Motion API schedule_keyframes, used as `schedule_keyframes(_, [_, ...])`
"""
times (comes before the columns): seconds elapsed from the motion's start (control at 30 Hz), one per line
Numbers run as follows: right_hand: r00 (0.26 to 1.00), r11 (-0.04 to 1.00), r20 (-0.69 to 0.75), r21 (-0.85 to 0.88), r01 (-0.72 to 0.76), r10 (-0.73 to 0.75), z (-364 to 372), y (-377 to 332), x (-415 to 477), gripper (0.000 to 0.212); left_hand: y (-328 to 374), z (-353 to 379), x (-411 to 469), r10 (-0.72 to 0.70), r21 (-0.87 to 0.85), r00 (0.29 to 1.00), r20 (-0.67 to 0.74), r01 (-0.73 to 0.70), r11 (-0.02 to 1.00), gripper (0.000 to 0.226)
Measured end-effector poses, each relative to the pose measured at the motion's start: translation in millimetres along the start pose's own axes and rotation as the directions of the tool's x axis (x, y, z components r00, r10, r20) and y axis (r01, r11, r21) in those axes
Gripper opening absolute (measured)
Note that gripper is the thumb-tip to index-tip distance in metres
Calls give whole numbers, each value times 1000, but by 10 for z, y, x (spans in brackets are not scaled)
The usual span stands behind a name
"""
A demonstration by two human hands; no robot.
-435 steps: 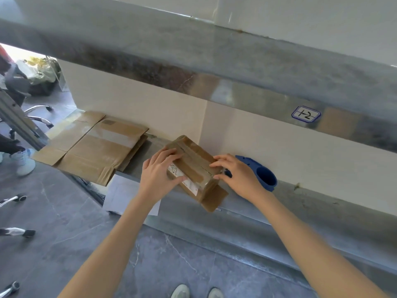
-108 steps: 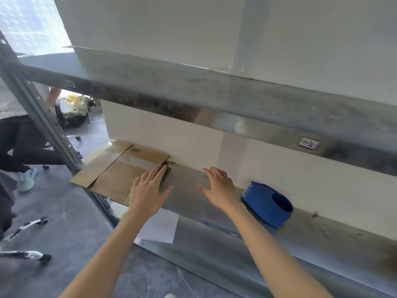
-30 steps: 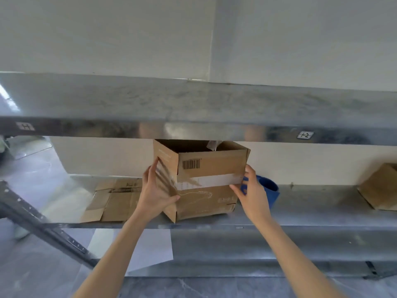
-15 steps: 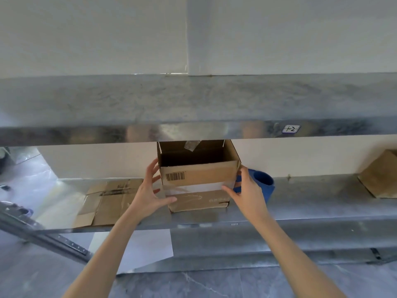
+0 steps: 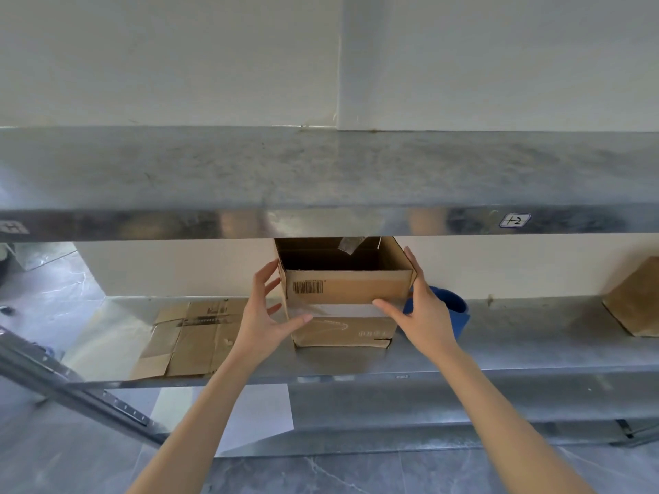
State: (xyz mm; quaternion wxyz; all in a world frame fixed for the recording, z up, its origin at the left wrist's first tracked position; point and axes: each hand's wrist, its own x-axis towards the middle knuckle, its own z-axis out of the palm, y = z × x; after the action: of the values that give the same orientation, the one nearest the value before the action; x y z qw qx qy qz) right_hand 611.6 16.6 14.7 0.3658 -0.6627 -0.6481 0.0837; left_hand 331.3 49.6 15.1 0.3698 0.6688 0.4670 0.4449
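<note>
Cardboard that thin looks light, empty and easily dented, so the box [image 5: 342, 304], standing on the shelf [image 5: 463, 358] between the left hand [image 5: 264, 315] and right hand [image 5: 424, 315], both spread flat against its sides, wants holding low at the corners.

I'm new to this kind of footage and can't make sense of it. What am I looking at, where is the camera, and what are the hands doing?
There is no machine: a person wears one wide-angle camera on the head, so you look down their arms. The left hand and right hand rest on either side of an open box, thumbs on its front. It stands on a metal shelf. Left of it lies flattened cardboard; behind the right hand is a blue tape dispenser; at far right, another box.
</note>
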Motion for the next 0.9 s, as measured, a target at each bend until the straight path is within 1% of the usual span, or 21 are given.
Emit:
schedule_keyframes(0.13, [999, 1000, 32, -4, -24, 25, 71, -113, 18, 97, -1, -45, -31, -16, -36, 1000, -24, 15, 999, 96])
schedule_keyframes(0.27, [1000, 999, -1, -22, -25, 25, 114, -203, 4, 93, -2, -110, -82, -12, -32, 999, -50, 10, 999, 86])
schedule_keyframes(0.4, [994, 993, -12, -50, -106, 105, 154, -205, 8, 95, 31, -163, -104, -21, -6, 997, -73, 20, 1000, 80])
schedule_keyframes(0.5, [990, 991, -47, -17, -133, 132, 183, -255, -11, 86, 33, -172, -109, 9, 53, 1000, -26, -8, 999, 84])
schedule_keyframes(0.6, [980, 985, -98, 9, -171, 171, 202, -365, -31, 74, 33, -164, -115, -1, 99, 1000, 13, 0, 995, 77])
schedule_keyframes(0.73, [966, 975, -135, 21, -221, 222, 201, -466, -66, 70, 45, -182, -113, -26, 133, 999, 27, 22, 991, 68])
schedule_keyframes(0.8, [956, 971, -168, 56, -233, 239, 191, -492, -89, 69, 56, -191, -120, -38, 121, 999, 30, 34, 992, 65])
schedule_keyframes(0.9, [947, 967, -197, 92, -239, 253, 176, -527, -109, 70, 114, -186, -135, -15, 94, 999, 41, 11, 996, 63])
